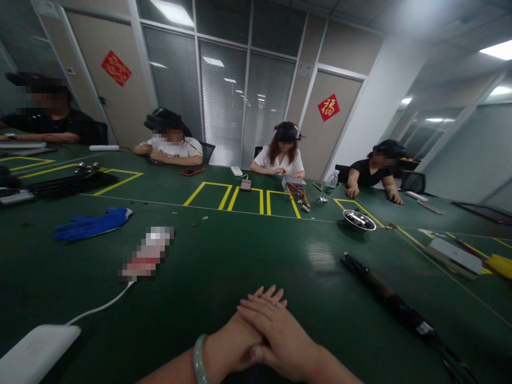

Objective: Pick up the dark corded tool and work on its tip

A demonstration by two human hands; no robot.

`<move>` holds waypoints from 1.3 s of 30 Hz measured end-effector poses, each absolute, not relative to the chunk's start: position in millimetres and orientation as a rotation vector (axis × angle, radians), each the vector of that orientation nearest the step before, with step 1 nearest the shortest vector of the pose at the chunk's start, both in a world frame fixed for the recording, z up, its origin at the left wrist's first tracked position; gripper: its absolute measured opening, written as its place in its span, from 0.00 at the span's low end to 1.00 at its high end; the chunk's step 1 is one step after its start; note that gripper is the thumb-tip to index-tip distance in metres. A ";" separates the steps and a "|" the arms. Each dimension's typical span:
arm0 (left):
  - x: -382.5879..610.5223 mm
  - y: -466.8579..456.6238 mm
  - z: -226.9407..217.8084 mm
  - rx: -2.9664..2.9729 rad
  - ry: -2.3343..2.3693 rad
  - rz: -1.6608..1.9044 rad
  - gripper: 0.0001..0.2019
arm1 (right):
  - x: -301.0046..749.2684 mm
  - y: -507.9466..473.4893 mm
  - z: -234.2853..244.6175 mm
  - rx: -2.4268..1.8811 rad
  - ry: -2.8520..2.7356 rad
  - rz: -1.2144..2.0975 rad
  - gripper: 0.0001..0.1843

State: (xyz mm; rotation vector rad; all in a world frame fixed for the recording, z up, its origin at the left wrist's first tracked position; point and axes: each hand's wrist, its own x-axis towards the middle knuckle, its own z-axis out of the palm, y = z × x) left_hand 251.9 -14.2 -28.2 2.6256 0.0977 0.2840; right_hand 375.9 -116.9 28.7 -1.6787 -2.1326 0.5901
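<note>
My two hands rest on the green table (224, 256) near its front edge, one over the other. My right hand (280, 333) lies flat on top, fingers stretched out and a ring on one finger. My left hand (230, 344) is underneath, with only its fingertips and back showing and a pale green bangle (199, 360) on the wrist. Neither hand holds anything. The nearest objects are a long black tool (394, 304) to the right and a white power bank (36, 352) with its cable (100, 308) to the left.
A blue glove (93, 224) and a blurred-out item (146, 253) lie to the left. A metal bowl (359, 220) and water bottle (328, 185) stand farther right. Yellow tape outlines (224, 194) mark the table. Several people sit along the far side.
</note>
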 end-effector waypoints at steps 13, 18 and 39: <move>244.8 -9.8 5.8 2.587 0.020 0.178 0.27 | 641.4 -243.0 -4.3 -2.956 -0.381 -0.351 0.47; 243.7 -8.9 10.0 2.578 0.020 0.138 0.27 | 665.9 -282.5 -10.7 -2.946 -0.238 0.100 0.41; 248.0 -12.5 13.7 2.550 0.005 0.149 0.26 | 529.2 -160.4 17.5 -2.572 -1.229 -0.437 0.22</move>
